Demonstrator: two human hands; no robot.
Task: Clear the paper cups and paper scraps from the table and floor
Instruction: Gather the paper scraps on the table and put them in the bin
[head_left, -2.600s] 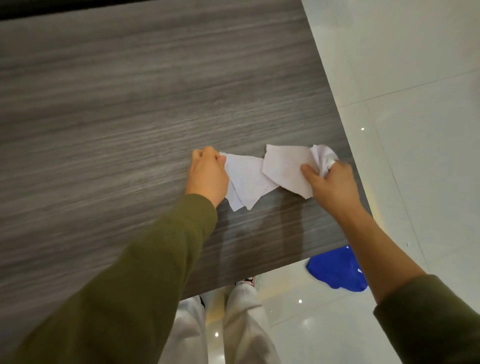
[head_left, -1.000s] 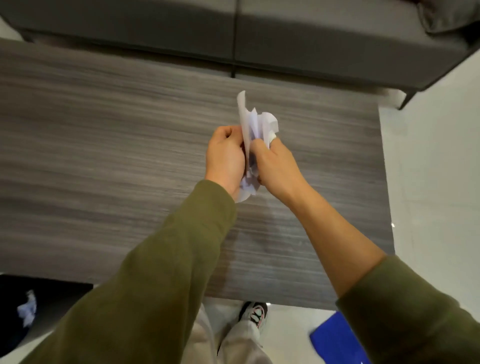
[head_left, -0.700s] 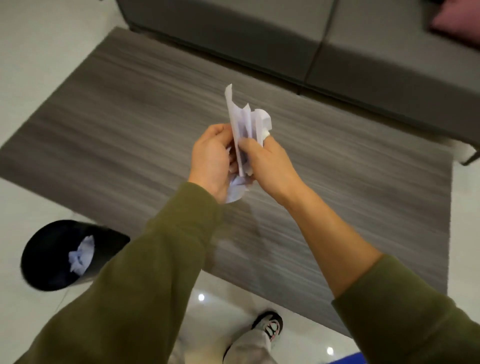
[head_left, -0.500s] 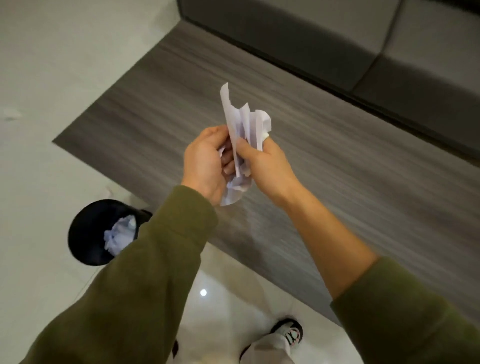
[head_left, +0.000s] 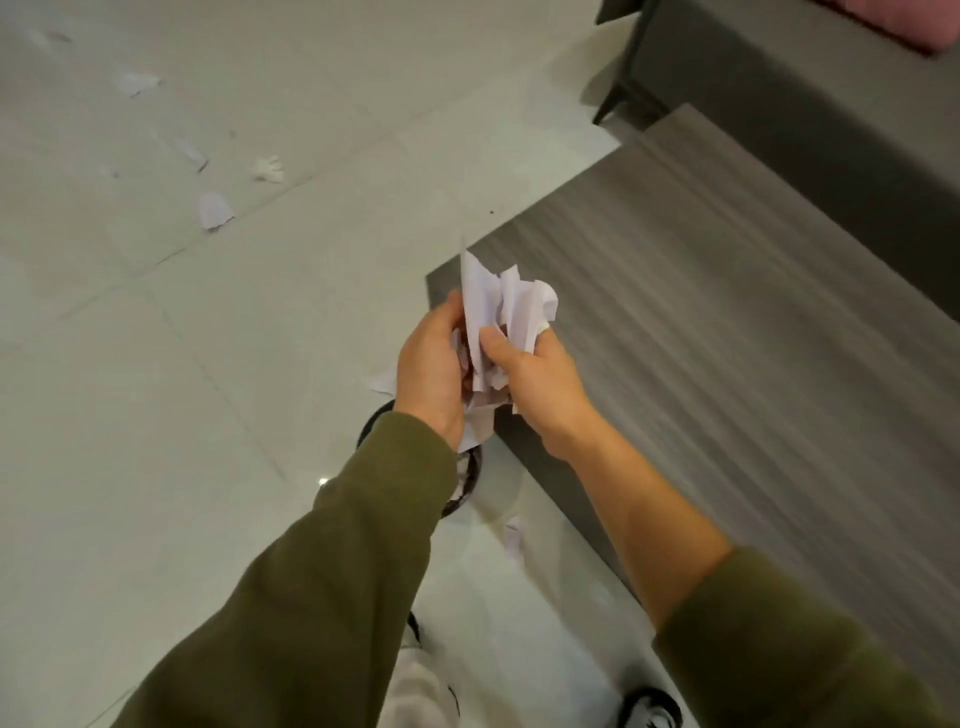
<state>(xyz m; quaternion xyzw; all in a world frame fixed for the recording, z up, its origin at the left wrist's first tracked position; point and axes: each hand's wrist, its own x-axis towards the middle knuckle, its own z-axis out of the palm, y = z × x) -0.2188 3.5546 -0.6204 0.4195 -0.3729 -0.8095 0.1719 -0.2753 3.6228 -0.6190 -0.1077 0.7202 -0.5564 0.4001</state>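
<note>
The crumpled paper scraps (head_left: 506, 312) are clutched by both the left hand (head_left: 431, 369) and right hand (head_left: 535, 374), bunched over the black bin (head_left: 469, 480), presumably so none is spilled.

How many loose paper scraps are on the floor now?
5 clear: flat scrap, thin scrap, crumpled scrap, rounded scrap far out, and table-side scrap. More may be hidden; the piece beside the left hand is unclear.

The bundle of paper scraps (head_left: 498, 306) sits between the left hand (head_left: 431, 369) and the right hand (head_left: 535, 379), over the corner of the table (head_left: 727, 364). The bin (head_left: 470, 488) stands on the floor (head_left: 156, 389) under the left wrist, just beside the table. Loose scraps (head_left: 214, 210) lie on the floor far to the left. The sofa (head_left: 805, 119) stands behind the table.
</note>
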